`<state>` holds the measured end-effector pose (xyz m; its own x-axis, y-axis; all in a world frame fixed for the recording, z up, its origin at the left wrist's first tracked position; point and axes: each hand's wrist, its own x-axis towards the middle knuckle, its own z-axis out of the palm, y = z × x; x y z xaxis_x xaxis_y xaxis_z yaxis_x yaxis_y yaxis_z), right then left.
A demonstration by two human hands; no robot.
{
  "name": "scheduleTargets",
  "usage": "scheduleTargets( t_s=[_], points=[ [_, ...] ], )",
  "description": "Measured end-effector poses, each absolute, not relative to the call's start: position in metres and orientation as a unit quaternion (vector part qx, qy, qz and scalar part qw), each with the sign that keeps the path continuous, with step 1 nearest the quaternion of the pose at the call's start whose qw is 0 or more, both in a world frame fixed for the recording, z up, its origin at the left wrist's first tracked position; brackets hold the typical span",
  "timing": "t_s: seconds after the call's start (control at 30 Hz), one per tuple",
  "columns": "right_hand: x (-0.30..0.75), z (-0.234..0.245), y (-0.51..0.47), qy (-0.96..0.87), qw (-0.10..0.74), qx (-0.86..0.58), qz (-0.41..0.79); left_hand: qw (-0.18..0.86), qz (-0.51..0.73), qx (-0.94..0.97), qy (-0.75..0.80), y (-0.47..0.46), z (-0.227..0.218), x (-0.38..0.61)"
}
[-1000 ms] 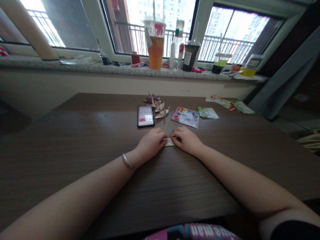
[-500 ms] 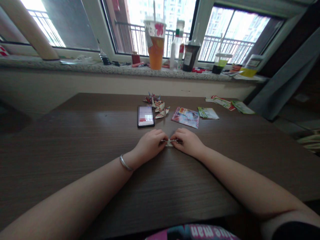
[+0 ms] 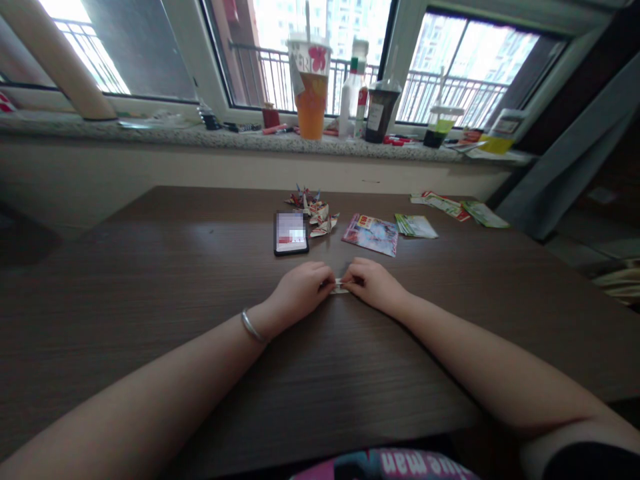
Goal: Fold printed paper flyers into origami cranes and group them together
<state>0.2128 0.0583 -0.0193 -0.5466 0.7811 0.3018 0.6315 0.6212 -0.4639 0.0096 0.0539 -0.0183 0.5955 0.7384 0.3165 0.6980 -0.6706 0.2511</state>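
Observation:
A small piece of folded pale paper (image 3: pixel 339 288) lies on the table between my hands. My left hand (image 3: pixel 304 287), with a silver bangle (image 3: pixel 251 327) at the wrist, pinches its left side. From the other side my right hand (image 3: pixel 374 285) grips the paper with curled fingers. The fingertips nearly meet and cover much of the paper, so its exact folds are hidden. Just beyond my left hand is a phone (image 3: pixel 291 233) with a lit, blurred screen. Folded paper figures (image 3: pixel 320 215) are heaped beside the phone.
A colourful packet (image 3: pixel 371 235) and patterned paper sheets (image 3: pixel 416 226) lie beyond my right hand, with more strips (image 3: pixel 443 205) at the far right. On the windowsill (image 3: pixel 225 138) stand a tall orange drink cup (image 3: pixel 313 100), a clear bottle (image 3: pixel 353 93) and a dark cup (image 3: pixel 381 113).
My fingers have shifted slightly on the paper; the raised edges seen earlier at both fingertips now lie lower or are covered. The other things have stayed in place.

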Motion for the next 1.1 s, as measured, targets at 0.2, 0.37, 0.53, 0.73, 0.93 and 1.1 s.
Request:
scheduleTargets(
  t_s=[0.2,0.37,0.53,0.73,0.93,1.1],
  points=[
    [0.217,-0.018,0.059,-0.869,0.237,-0.408,0.148,0.053,0.178,0.888,0.421,0.052,-0.015,0.009],
    [0.226,-0.012,0.058,-0.892,0.198,-0.391,0.112,0.035,0.167,0.892,0.417,0.052,-0.014,0.005],
    [0.231,-0.005,0.055,-0.905,0.139,-0.4,0.04,0.026,0.163,0.895,0.415,0.052,-0.013,0.002],
    [0.232,-0.003,0.054,-0.906,0.096,-0.413,0.01,0.032,0.174,0.899,0.401,0.054,-0.015,0.0],
    [0.234,-0.01,0.061,-0.898,0.146,-0.407,0.078,0.085,0.206,0.893,0.391,0.058,-0.018,-0.004],
    [0.238,-0.015,0.066,-0.889,0.201,-0.397,0.108,0.11,0.225,0.895,0.368,0.06,-0.02,-0.005]
  ],
)
